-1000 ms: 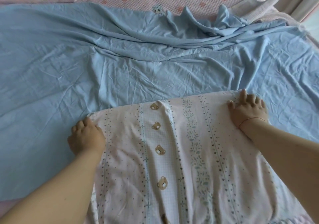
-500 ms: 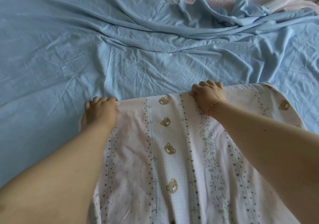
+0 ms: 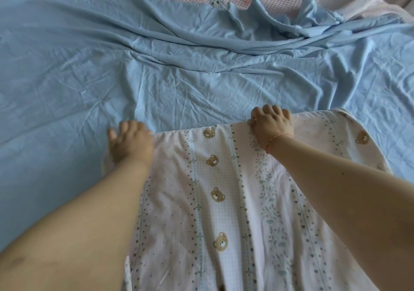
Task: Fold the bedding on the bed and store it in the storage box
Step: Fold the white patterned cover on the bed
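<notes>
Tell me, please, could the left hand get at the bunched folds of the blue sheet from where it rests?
Probably yes: the left hand rests on the bear-print cover, and only flat blue sheet lies between it and the folds, though they look a long stretch away.

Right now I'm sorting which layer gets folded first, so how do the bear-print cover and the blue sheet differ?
The bear-print cover is white with bears, hearts and leaf stripes; the blue sheet is plain. The cover lies on top, nearest the person; the sheet spreads wider beneath it. The cover is fairly smooth, its far edge gripped by the right hand and touched by the left hand; the sheet is creased and bunched at its far right. Both lie on the bed.
</notes>
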Motion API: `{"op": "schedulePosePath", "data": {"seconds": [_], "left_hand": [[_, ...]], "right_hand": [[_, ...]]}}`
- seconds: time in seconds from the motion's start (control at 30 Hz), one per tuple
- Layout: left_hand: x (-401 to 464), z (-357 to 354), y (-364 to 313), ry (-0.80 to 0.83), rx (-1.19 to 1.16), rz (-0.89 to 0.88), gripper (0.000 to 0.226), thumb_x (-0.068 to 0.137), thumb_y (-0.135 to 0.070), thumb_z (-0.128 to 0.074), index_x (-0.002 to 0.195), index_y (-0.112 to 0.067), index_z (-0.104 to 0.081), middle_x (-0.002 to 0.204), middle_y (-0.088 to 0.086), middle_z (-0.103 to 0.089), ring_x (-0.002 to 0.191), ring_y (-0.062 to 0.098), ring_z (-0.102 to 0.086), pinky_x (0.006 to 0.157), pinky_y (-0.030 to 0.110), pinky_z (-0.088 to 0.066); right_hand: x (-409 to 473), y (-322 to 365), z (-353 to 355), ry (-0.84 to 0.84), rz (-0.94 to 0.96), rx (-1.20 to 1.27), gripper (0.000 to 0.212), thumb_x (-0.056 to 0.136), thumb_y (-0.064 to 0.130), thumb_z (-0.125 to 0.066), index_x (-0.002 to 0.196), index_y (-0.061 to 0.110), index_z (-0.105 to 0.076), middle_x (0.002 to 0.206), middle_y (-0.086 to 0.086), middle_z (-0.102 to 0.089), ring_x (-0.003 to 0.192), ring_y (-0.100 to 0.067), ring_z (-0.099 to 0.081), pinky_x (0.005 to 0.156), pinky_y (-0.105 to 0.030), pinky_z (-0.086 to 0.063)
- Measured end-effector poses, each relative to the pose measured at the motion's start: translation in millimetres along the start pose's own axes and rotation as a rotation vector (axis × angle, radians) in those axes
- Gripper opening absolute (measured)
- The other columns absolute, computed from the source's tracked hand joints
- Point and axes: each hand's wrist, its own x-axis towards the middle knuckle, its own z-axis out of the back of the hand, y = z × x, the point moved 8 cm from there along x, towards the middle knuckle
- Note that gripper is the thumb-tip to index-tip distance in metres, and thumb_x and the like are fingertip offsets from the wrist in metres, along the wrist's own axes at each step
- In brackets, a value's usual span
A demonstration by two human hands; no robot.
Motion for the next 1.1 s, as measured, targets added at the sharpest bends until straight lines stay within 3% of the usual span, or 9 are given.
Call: {"op": "schedulePosePath", "data": {"seconds": [0.1,0.2,0.3,0.37,0.5,0.7,0.8,0.9,1.1], "left_hand": [[-28.0,17.0,-80.9,-0.073,-0.216,-0.312,0.041,0.1,-0.033,-0.027,0.135,-0.021,-0.044,0.145,0.0,-0.04,0.137,0.019,-0.029,0.117,0.04,-0.016],[-65.8,7.3,-139.8,0.094,-0.349,-0.539,0.053,0.102,-0.041,-0.022,0.153,-0.025,-0.022,0.161,-0.005,-0.016,0.148,0.012,-0.008,0.121,0.036,-0.002],[-79.5,-29.8,-121.1,0.254,-0.23,-0.47,0.061,0.098,-0.053,0.0,0.152,-0.029,0.015,0.159,-0.009,0.02,0.146,0.01,0.021,0.12,0.04,0.01],[-79.8,-46.3,-88.1,0.323,-0.167,-0.357,0.062,0.095,-0.056,0.008,0.148,-0.029,0.024,0.155,-0.007,0.029,0.143,0.012,0.027,0.119,0.043,0.014],[-89.8,-44.1,-56.7,0.363,-0.168,-0.134,0.065,0.097,-0.055,0.0,0.151,-0.024,0.018,0.159,-0.002,0.023,0.146,0.014,0.022,0.117,0.047,0.016],[-187.3,-23.0,-86.4,0.234,-0.355,-0.382,0.072,0.087,-0.059,0.013,0.151,-0.026,0.015,0.156,-0.008,0.023,0.146,0.009,0.019,0.118,0.039,0.015],[-217.7,-56.4,-31.9,0.287,-0.254,-0.292,0.08,0.074,-0.062,0.035,0.145,-0.025,0.027,0.155,-0.006,0.029,0.141,0.009,0.032,0.117,0.038,0.018],[-236.1,-65.4,8.0,0.32,-0.247,-0.176,0.077,0.076,-0.059,0.026,0.143,-0.021,0.024,0.159,-0.002,0.022,0.139,0.007,0.029,0.115,0.033,0.022],[-278.2,-59.4,0.3,0.308,-0.301,-0.159,0.089,0.074,-0.063,0.036,0.149,-0.019,0.015,0.158,-0.002,0.018,0.147,0.013,0.018,0.112,0.032,0.024]], "right_hand": [[-22.6,35.4,-5.0,0.001,0.096,0.11,0.042,0.096,0.036,-0.032,0.136,0.029,-0.039,0.137,0.003,-0.04,0.133,-0.017,-0.028,0.114,-0.038,-0.012],[-41.6,55.2,-19.6,0.06,0.166,0.147,0.051,0.099,0.042,-0.026,0.148,0.028,-0.024,0.154,0.005,-0.023,0.145,-0.015,-0.01,0.118,-0.037,0.0],[-53.3,14.9,-38.9,0.169,0.096,0.087,0.059,0.097,0.054,-0.015,0.151,0.032,-0.006,0.16,0.01,-0.004,0.146,-0.01,0.005,0.119,-0.037,0.007],[-61.2,-25.8,-44.1,0.232,0.017,0.034,0.062,0.096,0.058,-0.009,0.151,0.033,0.002,0.159,0.011,0.007,0.145,-0.007,0.013,0.117,-0.037,0.011],[-78.5,-47.1,-36.7,0.278,-0.139,0.031,0.069,0.093,0.061,-0.007,0.151,0.027,0.01,0.158,0.006,0.016,0.144,-0.013,0.021,0.117,-0.043,0.014],[-161.8,31.9,-39.7,0.286,0.112,0.1,0.067,0.092,0.063,-0.011,0.148,0.037,0.014,0.156,0.011,0.019,0.142,-0.01,0.024,0.116,-0.045,0.015],[-184.9,-12.0,-47.5,0.347,0.011,0.035,0.066,0.091,0.064,-0.008,0.147,0.038,0.016,0.156,0.011,0.021,0.141,-0.007,0.025,0.115,-0.041,0.019],[-202.2,-43.4,-42.5,0.346,-0.096,-0.003,0.067,0.092,0.062,-0.008,0.149,0.034,0.015,0.158,0.007,0.016,0.142,-0.01,0.024,0.116,-0.041,0.017],[-263.4,24.5,-53.2,0.365,0.027,0.079,0.072,0.084,0.067,0.003,0.145,0.035,0.023,0.152,0.013,0.027,0.14,-0.01,0.029,0.114,-0.043,0.02]]}}
